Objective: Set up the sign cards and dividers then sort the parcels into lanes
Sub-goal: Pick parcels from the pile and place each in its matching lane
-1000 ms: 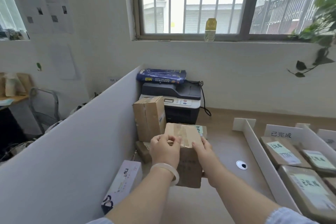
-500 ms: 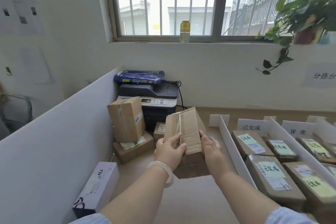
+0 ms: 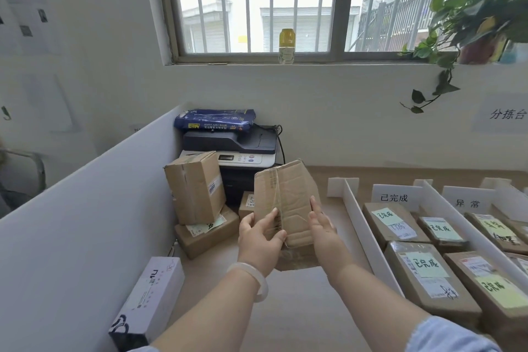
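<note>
Bench (image 3: 300, 308): pale top.
Printer (image 3: 243, 143): far left corner, with stacked cartons (image 3: 197, 188) in front of it.
Dividers (image 3: 363, 217): white, forming lanes towards the right edge, with labelled parcels (image 3: 428, 277) lying inside.
Parcel (image 3: 285, 203): taped brown carton, held tilted above the bench's middle.
Left hand (image 3: 258, 240): grip closed on the parcel's left side, thumb across the near face.
Right hand (image 3: 323, 230): grip wide, fingers straight against the parcel's right side.
Sign card (image 3: 395, 197): upright at a lane's far end.
</note>
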{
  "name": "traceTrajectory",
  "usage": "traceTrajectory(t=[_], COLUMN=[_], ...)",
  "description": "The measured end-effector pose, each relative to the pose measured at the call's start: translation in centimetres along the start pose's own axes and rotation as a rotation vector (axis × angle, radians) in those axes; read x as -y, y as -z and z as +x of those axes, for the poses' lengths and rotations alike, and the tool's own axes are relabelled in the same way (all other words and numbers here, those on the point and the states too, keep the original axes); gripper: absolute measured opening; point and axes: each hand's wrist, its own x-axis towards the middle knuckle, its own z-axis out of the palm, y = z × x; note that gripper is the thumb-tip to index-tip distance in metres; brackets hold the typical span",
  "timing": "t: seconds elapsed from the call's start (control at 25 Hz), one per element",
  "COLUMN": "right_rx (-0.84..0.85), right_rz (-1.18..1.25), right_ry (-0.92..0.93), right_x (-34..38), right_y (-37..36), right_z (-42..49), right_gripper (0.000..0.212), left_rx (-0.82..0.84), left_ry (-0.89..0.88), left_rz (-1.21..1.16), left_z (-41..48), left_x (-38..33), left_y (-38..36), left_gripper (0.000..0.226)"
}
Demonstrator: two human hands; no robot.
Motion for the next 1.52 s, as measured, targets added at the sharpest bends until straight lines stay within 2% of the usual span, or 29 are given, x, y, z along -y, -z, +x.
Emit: traceTrajectory(t=[0.36, 0.52, 0.6, 0.68, 0.76, 1.0, 1.08, 1.2, 1.4, 1.52], right_rx=[-0.072, -0.062, -0.007, -0.005, -0.045, -0.086, -0.087, -0.05, 0.023, 0.063], right_rz=[0.129, 0.049, 0.062, 0.039, -0.009, -0.198, -0.264, -0.26, -0.274, -0.309], right_ry=[-0.079, -0.267, -0.337, -0.274, -0.194, -0.09, -0.062, -0.019, 0.046, 0.079], right_x=[-1.7, -1.9, -1.8, -2.1, -2.4, -2.1, -2.2, -2.2, -1.8, -1.7], right_y=[-0.5, 0.4, 0.7, 0.9, 0.9, 0.9, 0.8, 0.8, -0.3, -1.1], right_z=[1.5, 1.3, 1.0, 0.8, 0.7, 0.2, 0.1, -0.1, -0.8, -1.2], right_gripper=[0.033, 0.057, 0.053, 0.051, 0.067, 0.089, 0.097, 0.096, 0.093, 0.084], left_rx=[-0.114, -0.078, -0.028, 0.041, 0.11, 0.211, 0.194, 0.127, 0.153, 0.093], left_ry=[0.024, 0.037, 0.047, 0.077, 0.116, 0.14, 0.128, 0.055, 0.046, 0.108], left_rz=[0.03, -0.067, -0.075, -0.008, 0.056, 0.021, -0.007, 0.007, 0.196, 0.255], left_z=[0.1, 0.3, 0.5, 0.8, 0.8, 0.2, 0.1, -0.2, -0.1, 0.1], left_x=[-0.5, -0.2, 0.2, 0.5, 0.3, -0.2, -0.1, -0.2, -0.5, -0.7], left_y=[1.2, 1.6, 1.4, 1.0, 0.5, -0.2, 0.0, 0.1, 0.0, 0.3], left_gripper=[0.05, 0.047, 0.047, 0.053, 0.055, 0.097, 0.092, 0.077, 0.066, 0.073])
